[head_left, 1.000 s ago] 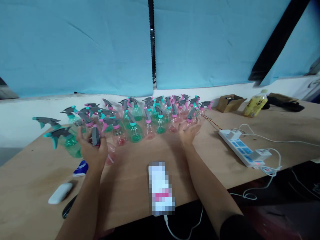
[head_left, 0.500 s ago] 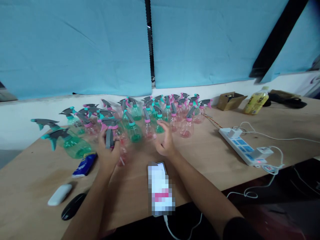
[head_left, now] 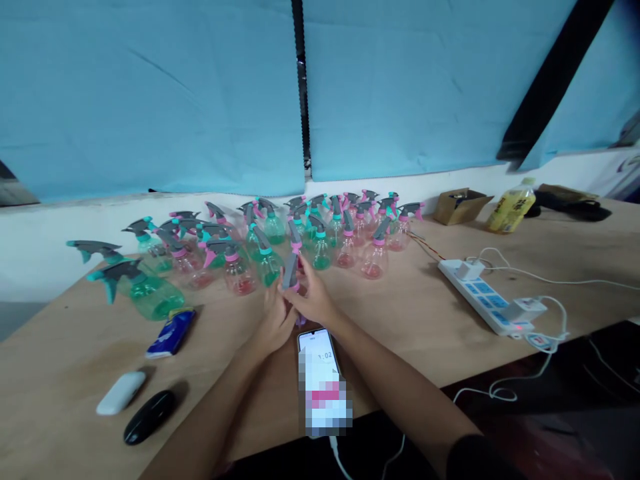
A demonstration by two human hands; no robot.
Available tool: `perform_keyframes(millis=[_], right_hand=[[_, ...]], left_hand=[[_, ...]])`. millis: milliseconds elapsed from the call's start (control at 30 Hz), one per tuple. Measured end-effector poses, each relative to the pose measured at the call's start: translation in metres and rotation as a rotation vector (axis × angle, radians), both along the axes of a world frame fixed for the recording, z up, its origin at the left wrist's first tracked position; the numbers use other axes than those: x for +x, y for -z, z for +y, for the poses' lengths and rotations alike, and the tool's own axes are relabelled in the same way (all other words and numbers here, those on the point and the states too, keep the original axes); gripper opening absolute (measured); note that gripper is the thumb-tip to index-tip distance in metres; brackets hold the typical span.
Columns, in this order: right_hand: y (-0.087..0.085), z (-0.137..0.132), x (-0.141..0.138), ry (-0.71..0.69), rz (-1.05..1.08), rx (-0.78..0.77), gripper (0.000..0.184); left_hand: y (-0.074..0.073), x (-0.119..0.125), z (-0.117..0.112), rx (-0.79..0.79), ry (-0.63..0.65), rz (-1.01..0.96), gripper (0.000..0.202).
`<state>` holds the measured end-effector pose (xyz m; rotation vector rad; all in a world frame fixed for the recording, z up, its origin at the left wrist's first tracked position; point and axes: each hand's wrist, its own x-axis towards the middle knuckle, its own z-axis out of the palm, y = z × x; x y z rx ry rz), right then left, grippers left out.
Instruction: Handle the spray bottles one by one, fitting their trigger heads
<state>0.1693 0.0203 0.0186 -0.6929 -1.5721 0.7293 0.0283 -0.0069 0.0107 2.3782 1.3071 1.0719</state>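
Between both hands, just above the phone, is a spray bottle (head_left: 290,270) with a grey trigger head and pink collar; its body is mostly hidden by the fingers. My left hand (head_left: 277,317) is closed around its left side. My right hand (head_left: 316,293) grips it from the right, near the collar. Beyond the hands stand several spray bottles, among them a pink one (head_left: 240,273) to the left, a green one (head_left: 270,263) behind, and another pink one (head_left: 373,259) to the right. The lit phone (head_left: 323,373) lies below the hands.
At left, a green spray bottle (head_left: 155,293) leans over beside a blue packet (head_left: 171,333), a white case (head_left: 121,393) and a black mouse-like object (head_left: 149,417). To the right lie a power strip (head_left: 477,293) with cables, a cardboard box (head_left: 460,208) and a yellow-labelled bottle (head_left: 511,208).
My left hand has moved right from the left bottles, bringing the spray bottle to the middle. My right hand, empty before, has moved slightly left and closed on it.
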Motion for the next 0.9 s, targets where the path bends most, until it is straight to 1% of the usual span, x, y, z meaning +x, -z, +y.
perform_keyframes(millis=[100,200,300,367,433,500,533,600,733,900], right_hand=[[-0.001,0.005,0.001,0.080,0.078,-0.095,0.076],[-0.008,0.008,0.010,0.144,0.074,-0.120,0.063],[-0.016,0.009,0.022,0.128,0.070,-0.125,0.038],[-0.020,0.010,0.028,0.059,0.068,-0.151,0.025],[-0.023,0.011,0.033,-0.070,0.059,-0.191,0.023],[-0.026,0.012,0.036,-0.208,0.053,-0.222,0.027],[-0.028,0.012,0.037,-0.261,0.053,-0.228,0.028],[-0.029,0.012,0.039,-0.324,0.061,-0.227,0.027],[-0.027,0.014,0.041,-0.364,0.068,-0.242,0.023],[-0.023,0.019,0.044,-0.324,-0.021,-0.246,0.024]], left_hand=[[0.001,0.003,-0.003,-0.005,0.034,0.064,0.053],[-0.001,0.001,-0.006,-0.057,0.070,0.090,0.053],[-0.002,-0.003,-0.005,-0.109,0.084,0.079,0.048],[-0.001,-0.006,-0.002,-0.160,0.069,0.100,0.042],[0.003,-0.008,0.002,-0.195,0.059,0.144,0.035],[0.006,-0.009,0.005,-0.221,0.052,0.150,0.033],[0.007,-0.009,0.005,-0.235,0.051,0.141,0.032],[0.007,-0.009,0.006,-0.263,0.059,0.126,0.032],[0.005,-0.008,0.003,-0.251,0.096,0.156,0.029],[0.006,-0.009,0.002,-0.246,0.083,0.177,0.028]])
